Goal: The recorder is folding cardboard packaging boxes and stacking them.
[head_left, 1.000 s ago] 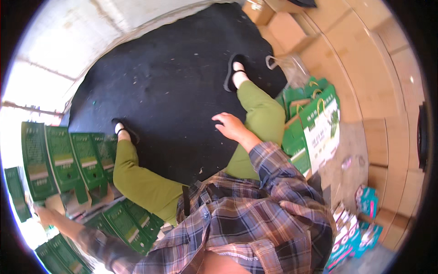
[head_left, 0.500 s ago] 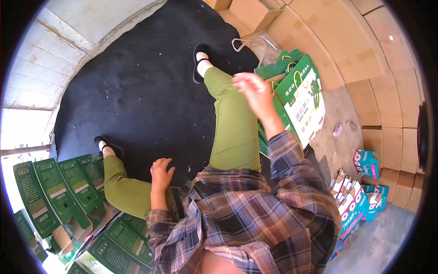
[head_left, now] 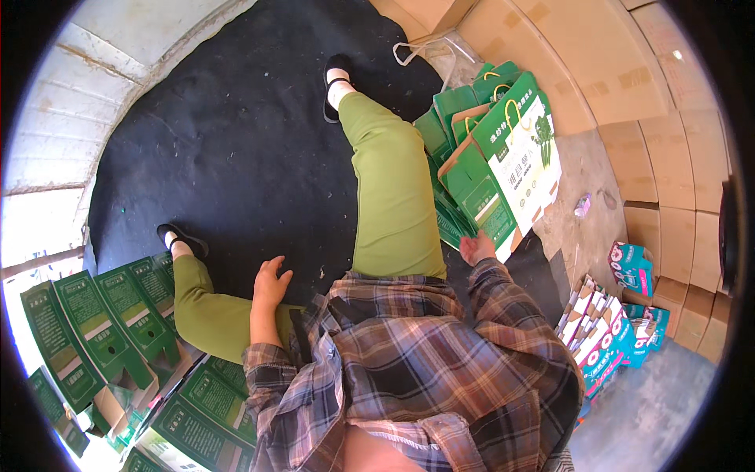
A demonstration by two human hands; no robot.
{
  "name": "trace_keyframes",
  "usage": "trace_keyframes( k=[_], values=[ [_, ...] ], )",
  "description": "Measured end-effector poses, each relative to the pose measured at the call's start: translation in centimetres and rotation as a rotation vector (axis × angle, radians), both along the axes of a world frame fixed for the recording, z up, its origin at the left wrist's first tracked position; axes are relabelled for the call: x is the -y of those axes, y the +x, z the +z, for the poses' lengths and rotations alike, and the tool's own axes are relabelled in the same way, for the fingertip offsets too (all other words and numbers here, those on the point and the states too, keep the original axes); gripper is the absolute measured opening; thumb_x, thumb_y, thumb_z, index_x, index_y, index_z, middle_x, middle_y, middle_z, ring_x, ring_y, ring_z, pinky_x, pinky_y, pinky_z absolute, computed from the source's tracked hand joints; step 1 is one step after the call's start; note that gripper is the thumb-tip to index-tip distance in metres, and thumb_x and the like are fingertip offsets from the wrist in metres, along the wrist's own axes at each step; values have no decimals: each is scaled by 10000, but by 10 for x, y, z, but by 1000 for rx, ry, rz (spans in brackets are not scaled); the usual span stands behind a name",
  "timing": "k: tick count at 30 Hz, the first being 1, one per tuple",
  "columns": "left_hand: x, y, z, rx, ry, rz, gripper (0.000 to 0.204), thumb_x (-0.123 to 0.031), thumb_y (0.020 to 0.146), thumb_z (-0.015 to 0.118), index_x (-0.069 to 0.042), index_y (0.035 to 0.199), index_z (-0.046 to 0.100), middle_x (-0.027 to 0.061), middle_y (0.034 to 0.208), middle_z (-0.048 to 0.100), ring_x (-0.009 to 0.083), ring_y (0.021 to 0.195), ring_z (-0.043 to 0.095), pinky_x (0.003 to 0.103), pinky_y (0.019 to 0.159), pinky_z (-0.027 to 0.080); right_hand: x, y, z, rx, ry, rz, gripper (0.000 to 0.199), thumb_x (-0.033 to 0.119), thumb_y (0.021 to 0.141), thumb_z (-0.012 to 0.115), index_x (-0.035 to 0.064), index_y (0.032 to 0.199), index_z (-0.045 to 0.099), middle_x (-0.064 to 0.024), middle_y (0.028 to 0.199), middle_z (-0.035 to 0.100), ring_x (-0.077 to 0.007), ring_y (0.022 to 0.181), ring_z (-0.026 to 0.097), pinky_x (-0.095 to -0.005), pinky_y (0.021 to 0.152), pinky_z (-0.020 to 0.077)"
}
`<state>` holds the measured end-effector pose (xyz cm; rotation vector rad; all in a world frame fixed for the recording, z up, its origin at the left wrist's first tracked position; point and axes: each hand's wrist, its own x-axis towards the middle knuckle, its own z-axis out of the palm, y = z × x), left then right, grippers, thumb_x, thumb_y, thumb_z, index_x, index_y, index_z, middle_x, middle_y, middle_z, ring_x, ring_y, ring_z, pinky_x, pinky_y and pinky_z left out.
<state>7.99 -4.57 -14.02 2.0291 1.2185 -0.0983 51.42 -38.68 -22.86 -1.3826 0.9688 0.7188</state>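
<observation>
My left hand (head_left: 270, 285) hovers over the dark mat beside my left thigh, thumb apart from the fingers, with nothing in it. On the right, my right hand (head_left: 477, 248) is at the lower edge of the green gift boxes, its fingers drawn together at the corner of a green gift box (head_left: 481, 193); part of the grip is hidden. These boxes lean in a row beside my right leg. The outermost is a green and white box (head_left: 525, 169) with a vegetable picture and a yellow cord handle.
More green boxes (head_left: 118, 315) stand in rows at the lower left. Brown cartons (head_left: 582, 55) are stacked along the right wall. Teal packages (head_left: 629, 267) lie at the right, near a bundle of flat cardboard pieces (head_left: 586, 322). A black mat (head_left: 228, 149) covers the floor ahead.
My right hand has come down and back from above the green boxes to their lower edge, fingers now drawn together. My left hand has shifted slightly and stays open.
</observation>
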Motion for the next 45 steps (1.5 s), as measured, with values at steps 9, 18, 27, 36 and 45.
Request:
trace_keyframes(
  k=[9,18,27,36,45],
  values=[
    [-1,2,-11,56,-19,11,449,-143,754,730,-65,1181,615,139,1007,616,272,887,611,377,790,502,10,19,-26,329,332,-556,435,407,883,653,73,1130,525,-57,988,574,-203,868,565,-379,742,531],
    [-3,6,0,21,-14,3,440,-155,761,728,-77,1180,619,131,999,615,268,884,614,379,790,504,-49,83,96,512,510,-627,341,340,890,650,43,1027,557,-41,857,539,-182,806,553,-371,783,513],
    [-2,-4,-5,43,-30,34,448,-170,775,722,-86,1201,609,121,1013,619,268,902,615,382,813,504,-171,43,228,797,410,-338,283,259,902,637,43,1072,570,-52,945,595,-178,806,581,-321,784,477],
    [-7,1,12,211,25,172,383,-115,786,706,-61,1157,629,121,976,642,246,866,639,356,790,521,-264,-14,287,1085,566,290,330,158,910,633,21,1200,556,-73,1098,633,-158,929,624,-333,740,511],
    [-39,-22,42,660,-195,769,308,-109,917,591,-60,1220,603,32,1096,635,140,958,616,262,768,505,-340,-62,267,1064,707,731,232,108,938,615,-27,1126,620,-32,1066,643,-103,918,578,-262,830,462]
  ],
)
